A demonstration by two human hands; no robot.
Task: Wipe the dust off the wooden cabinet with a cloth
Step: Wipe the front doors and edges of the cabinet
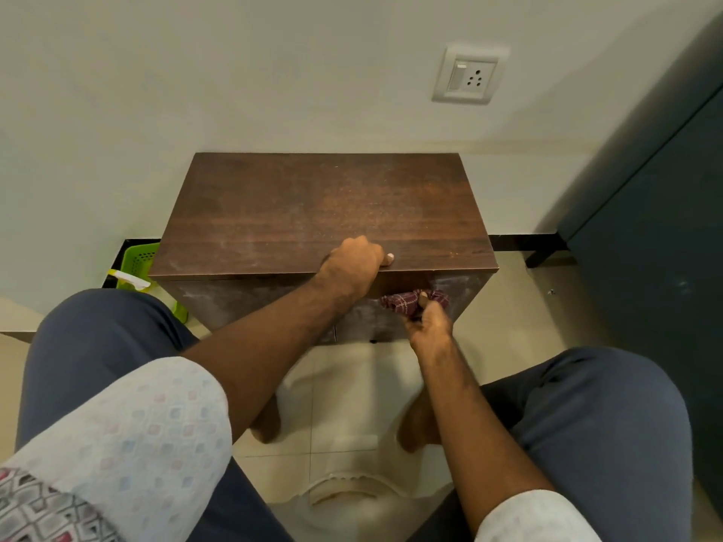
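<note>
A low dark wooden cabinet (321, 205) stands against the white wall, its top dusty with pale smears near the front left. My left hand (354, 264) curls over the cabinet's front top edge and grips it. My right hand (428, 320) is shut on a maroon checked cloth (403, 301) and presses it against the upper right of the cabinet's front face. Grey dust shows on the front face to the left and right of the cloth.
A green plastic basket (139, 262) with a white spray bottle (131, 281) stands left of the cabinet. A dark blue cupboard (645, 228) stands at the right. A wall socket (467, 76) sits above. My knees and bare feet are on the tiled floor (520, 307).
</note>
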